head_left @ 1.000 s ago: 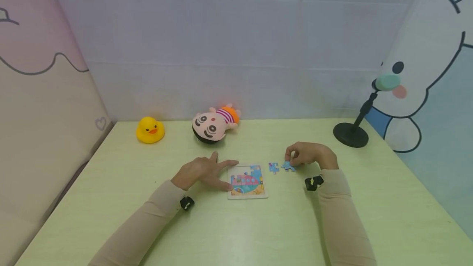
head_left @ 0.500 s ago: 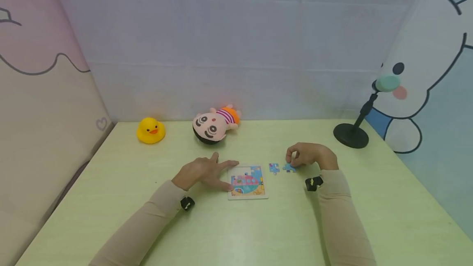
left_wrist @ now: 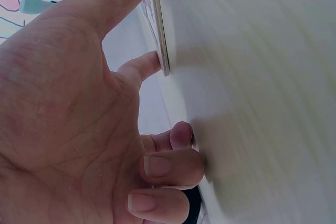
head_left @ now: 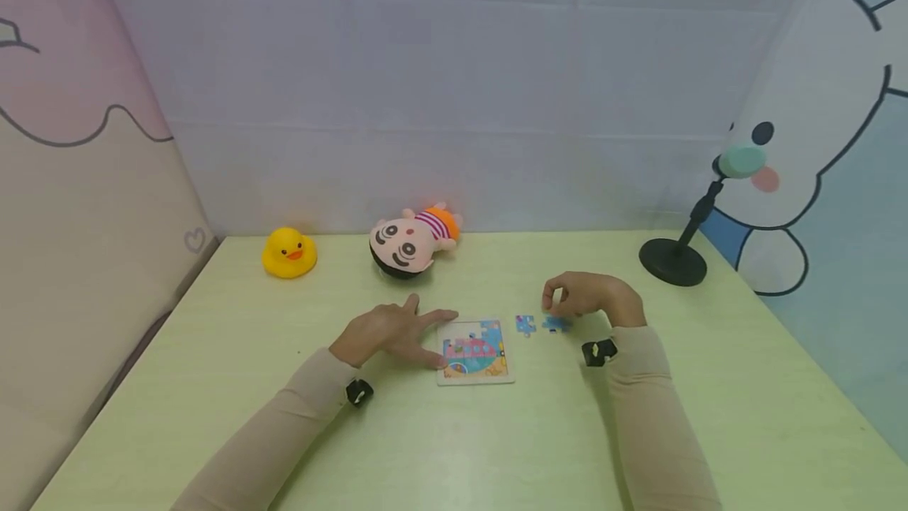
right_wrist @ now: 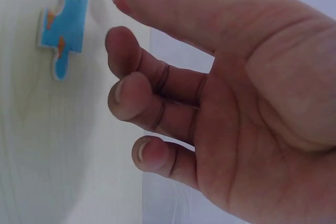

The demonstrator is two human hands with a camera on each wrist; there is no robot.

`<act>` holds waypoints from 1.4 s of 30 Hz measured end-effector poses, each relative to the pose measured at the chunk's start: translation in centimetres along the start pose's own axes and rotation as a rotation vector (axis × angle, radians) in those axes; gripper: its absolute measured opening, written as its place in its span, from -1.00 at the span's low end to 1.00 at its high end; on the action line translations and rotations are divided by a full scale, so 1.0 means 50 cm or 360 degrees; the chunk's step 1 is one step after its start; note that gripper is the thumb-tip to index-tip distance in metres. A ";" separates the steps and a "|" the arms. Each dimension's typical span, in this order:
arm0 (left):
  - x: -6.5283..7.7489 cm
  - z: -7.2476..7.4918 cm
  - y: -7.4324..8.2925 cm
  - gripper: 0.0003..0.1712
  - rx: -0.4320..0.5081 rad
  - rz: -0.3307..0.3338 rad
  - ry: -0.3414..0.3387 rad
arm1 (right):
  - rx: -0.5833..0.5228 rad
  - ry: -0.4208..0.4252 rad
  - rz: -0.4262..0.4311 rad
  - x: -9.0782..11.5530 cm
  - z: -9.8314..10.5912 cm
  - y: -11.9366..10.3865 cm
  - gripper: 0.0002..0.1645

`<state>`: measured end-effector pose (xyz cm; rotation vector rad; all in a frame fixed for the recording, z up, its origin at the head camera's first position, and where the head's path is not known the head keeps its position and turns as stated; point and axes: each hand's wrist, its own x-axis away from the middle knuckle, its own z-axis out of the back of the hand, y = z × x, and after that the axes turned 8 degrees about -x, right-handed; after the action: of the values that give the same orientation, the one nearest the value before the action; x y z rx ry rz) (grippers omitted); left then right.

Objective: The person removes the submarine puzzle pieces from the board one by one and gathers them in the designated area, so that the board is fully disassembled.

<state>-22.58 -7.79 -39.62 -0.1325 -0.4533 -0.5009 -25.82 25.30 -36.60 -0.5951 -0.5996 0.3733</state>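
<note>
My left hand (head_left: 392,331) lies beside a small square jigsaw puzzle (head_left: 474,353), partly filled with sea-creature pictures. Its thumb and index finger spread along the left side and touch the board's edge (left_wrist: 160,30). The other fingers are loosely bent in the left wrist view. Over the table to the right hovers my right hand (head_left: 585,296), thumb and fingers loosely curved with nothing between them. Just beneath it lies a blue jigsaw piece (head_left: 556,324), partly hidden by the hand. Another blue piece (head_left: 526,325) sits between that one and the board. One loose piece (right_wrist: 68,22) shows in the right wrist view, apart from the fingertips.
A yellow rubber duck (head_left: 289,253) stands at the back left. Near the back middle lies a plush doll (head_left: 411,243) in a striped top. A black stand (head_left: 674,261) with a mint-green head is at the back right. A pale sheet hangs behind the table.
My right hand has risen slightly and shifted a little left, its fingertips coming away from the right-hand jigsaw piece. My left hand and the board stay where they were.
</note>
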 end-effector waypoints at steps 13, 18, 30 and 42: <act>0.000 -0.002 -0.002 -0.01 0.0016 0.0003 0.0006 | 0.0076 0.0012 0.0095 -0.008 -0.004 -0.026 -0.77; 0.000 -0.003 -0.001 -0.01 -0.0002 -0.0010 0.0023 | 0.0077 0.0022 0.0134 -0.007 -0.009 -0.038 -0.76; -0.004 -0.008 -0.003 0.00 -0.0008 -0.0008 0.0016 | 0.0171 0.0050 0.0146 -0.013 -0.026 -0.070 -0.76; -0.005 -0.007 -0.001 -0.01 -0.0006 0.0009 0.0022 | 0.0147 -0.0028 0.0196 -0.045 -0.057 -0.088 -0.77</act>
<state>-22.68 -7.79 -40.04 -0.1337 -0.4384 -0.4967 -25.07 19.64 -36.73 -0.5417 -0.5610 0.5201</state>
